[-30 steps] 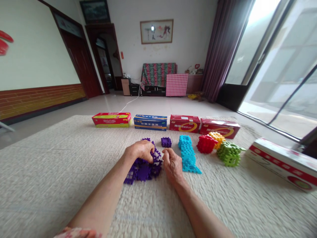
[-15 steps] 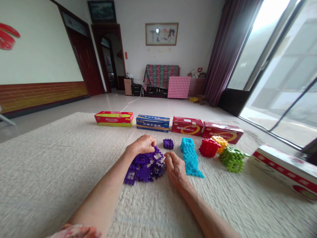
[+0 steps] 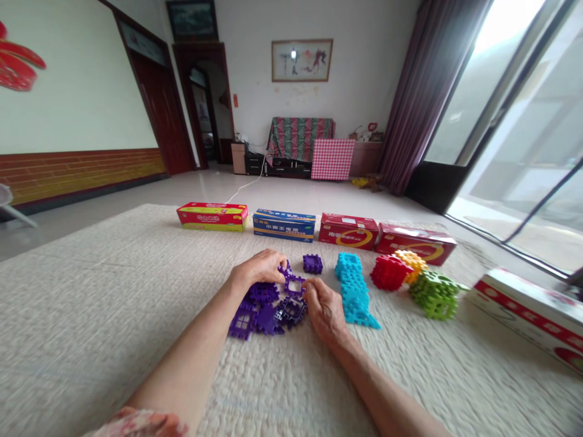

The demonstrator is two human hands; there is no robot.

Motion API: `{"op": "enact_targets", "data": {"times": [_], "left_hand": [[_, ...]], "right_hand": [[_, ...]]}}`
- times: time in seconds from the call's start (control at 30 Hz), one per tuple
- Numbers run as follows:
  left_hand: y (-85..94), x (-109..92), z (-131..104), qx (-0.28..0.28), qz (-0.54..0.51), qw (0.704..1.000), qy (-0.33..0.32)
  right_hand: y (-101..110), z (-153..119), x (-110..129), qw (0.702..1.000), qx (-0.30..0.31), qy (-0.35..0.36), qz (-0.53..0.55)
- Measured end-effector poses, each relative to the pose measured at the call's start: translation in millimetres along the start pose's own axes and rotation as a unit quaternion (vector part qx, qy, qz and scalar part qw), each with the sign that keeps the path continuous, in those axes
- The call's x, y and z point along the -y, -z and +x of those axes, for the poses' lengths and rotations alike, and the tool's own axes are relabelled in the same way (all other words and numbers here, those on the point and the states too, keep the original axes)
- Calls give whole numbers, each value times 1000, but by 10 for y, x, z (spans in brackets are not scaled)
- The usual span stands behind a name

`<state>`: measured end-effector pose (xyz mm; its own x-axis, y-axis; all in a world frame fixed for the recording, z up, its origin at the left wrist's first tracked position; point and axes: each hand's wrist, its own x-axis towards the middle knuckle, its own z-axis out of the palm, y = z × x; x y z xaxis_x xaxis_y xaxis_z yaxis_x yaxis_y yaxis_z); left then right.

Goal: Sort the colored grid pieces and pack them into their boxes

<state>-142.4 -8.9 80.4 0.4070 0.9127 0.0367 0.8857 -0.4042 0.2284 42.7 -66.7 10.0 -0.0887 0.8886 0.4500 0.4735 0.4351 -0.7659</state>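
Observation:
Several purple interlocking plastic tiles [image 3: 266,318] lie in a loose pile in front of me. My left hand [image 3: 264,266], fingers closed, grips a purple tile at the pile's far side. Pinched at its right edge by my right hand [image 3: 322,303] is a square purple frame tile [image 3: 295,285] with an open middle. The two held pieces meet or overlap between my hands; whether they are locked together I cannot tell. Just beyond sits a small purple stack [image 3: 312,263]. To the right of my right hand lies a row of light-blue tiles [image 3: 353,291].
A red tile block [image 3: 389,272], a yellow one [image 3: 412,263] and a green one [image 3: 435,294] stand to the right. Behind are a red-yellow box [image 3: 212,217], a blue box [image 3: 284,226] and two dark red boxes [image 3: 348,232]. A white-red box [image 3: 528,312] lies far right on the quilted cover [image 3: 113,291].
The square frame tile between my hands has tipped flatter and now reaches the fingers of my right hand. The whole view has shifted slightly.

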Motion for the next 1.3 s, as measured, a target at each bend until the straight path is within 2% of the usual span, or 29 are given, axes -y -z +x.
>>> {"op": "enact_targets", "data": {"times": [0.1, 0.27, 0.47, 0.7, 0.97, 1.1, 1.2, 1.3], "left_hand": [[81, 31, -47, 72, -62, 995, 6], [181, 42, -87, 113, -73, 991, 17], [142, -71, -77, 97, 9, 995, 17], [49, -148, -47, 103, 81, 991, 20], [103, -245, -67, 113, 90, 989, 23], [139, -159, -72, 87, 32, 996, 18], [113, -103, -24, 16, 13, 1000, 9], [50, -105, 99, -49, -9, 998, -28]], "right_hand": [[8, 3, 27, 1000, -3, -6, -4], [19, 6, 55, 1000, -6, -8, -7], [22, 9, 47, 1000, -3, -11, -1], [14, 15, 40, 1000, -3, -9, 4], [25, 16, 59, 1000, -3, -9, 2], [17, 15, 46, 1000, -5, -13, 3], [6, 12, 34, 999, -18, -23, 15], [1, 4, 31, 998, -46, -32, 35]]}}
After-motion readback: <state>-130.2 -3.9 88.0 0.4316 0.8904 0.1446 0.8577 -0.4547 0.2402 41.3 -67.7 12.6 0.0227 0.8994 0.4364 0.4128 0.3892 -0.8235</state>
